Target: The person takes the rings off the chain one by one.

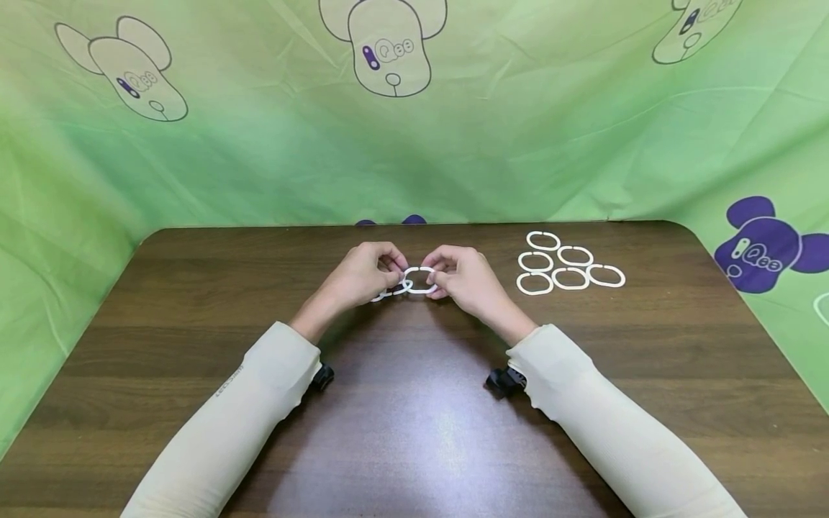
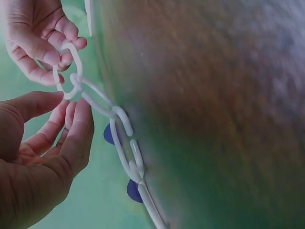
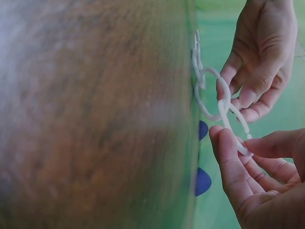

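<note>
Together, both hands meet over the far part of the brown tabletop (image 1: 401, 403), a pale link between them. The right hand (image 1: 468, 282) has a nearly closed grip, thumb and fingers pinching one side of the end link (image 1: 421, 292), an oval white ring with a small break in its side. The left hand (image 1: 359, 277) keeps a slightly wider grip at the opposite side, its thumb and forefinger curved about the place where that ring is looped through the next one of the white chain (image 2: 126, 160). From there the chain trails away beyond the left fingers, at least three further rings showing in the left wrist view; the head view hides part of it behind the hand. Well to the right of both hands lie six loose links (image 1: 535, 293), close together in a rough triangle. Pale sleeves (image 1: 220, 432) cover the forearms, and a small black device (image 1: 501, 383) sits under the right cuff. Behind everything hangs a green cloth (image 1: 259, 165) printed with cartoon heads.
</note>
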Demonstrator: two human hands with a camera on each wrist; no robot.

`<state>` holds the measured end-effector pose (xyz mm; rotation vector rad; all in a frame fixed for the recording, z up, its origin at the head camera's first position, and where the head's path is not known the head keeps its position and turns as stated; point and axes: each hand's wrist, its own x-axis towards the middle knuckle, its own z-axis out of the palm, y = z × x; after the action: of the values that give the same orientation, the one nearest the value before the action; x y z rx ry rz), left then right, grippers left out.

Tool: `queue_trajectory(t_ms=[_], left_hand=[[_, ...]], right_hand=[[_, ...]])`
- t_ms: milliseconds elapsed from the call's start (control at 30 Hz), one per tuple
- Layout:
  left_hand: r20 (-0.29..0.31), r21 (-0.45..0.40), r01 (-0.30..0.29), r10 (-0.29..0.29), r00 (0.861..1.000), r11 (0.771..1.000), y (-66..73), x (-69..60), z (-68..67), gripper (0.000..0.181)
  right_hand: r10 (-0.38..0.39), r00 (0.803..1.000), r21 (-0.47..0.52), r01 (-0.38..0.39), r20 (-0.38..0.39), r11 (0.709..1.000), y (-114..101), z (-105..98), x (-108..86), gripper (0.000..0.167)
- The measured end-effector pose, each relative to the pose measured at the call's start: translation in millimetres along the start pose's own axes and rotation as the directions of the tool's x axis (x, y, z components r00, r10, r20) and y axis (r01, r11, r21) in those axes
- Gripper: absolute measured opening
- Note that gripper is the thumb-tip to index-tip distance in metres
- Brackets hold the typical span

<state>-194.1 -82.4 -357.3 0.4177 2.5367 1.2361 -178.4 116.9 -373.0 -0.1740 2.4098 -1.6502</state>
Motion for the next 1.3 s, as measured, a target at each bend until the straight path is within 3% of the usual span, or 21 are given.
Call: queue_trajectory(t_ms=[300, 767, 1100, 1300], left_hand=[[0.025, 0.01, 0.0, -0.001, 1.0, 1.0, -2.0, -4.8, -4.9, 0.014], [0.121, 0.18, -0.007, -0.015, 0.992, 0.984, -2.6, -6.0, -9.5, 0.018], [0.172, 0.174, 0.018, -0.048, 0.984, 0.985, -2.5, -4.2, -5.6, 0.011], [0.187, 0.184, 0.004, -0.039, 0.982, 0.983, -2.6, -3.6, -4.5, 0.008]], right_hand=[[-0.005, 1.0, -0.013, 0.005, -0.005, 1.0, 1.6, -2.4, -1.3, 0.022], [0.008, 1.0, 0.03, -0.008, -0.008, 1.0, 0.1, -7.8, -1.7, 0.025], [0.022, 1.0, 0.062, -0.021, -0.007, 0.998, 0.7, -7.8, -0.1, 0.026], [0.017, 1.0, 0.052, -0.017, -0.008, 0.999, 0.5, -8.3, 0.1, 0.026]])
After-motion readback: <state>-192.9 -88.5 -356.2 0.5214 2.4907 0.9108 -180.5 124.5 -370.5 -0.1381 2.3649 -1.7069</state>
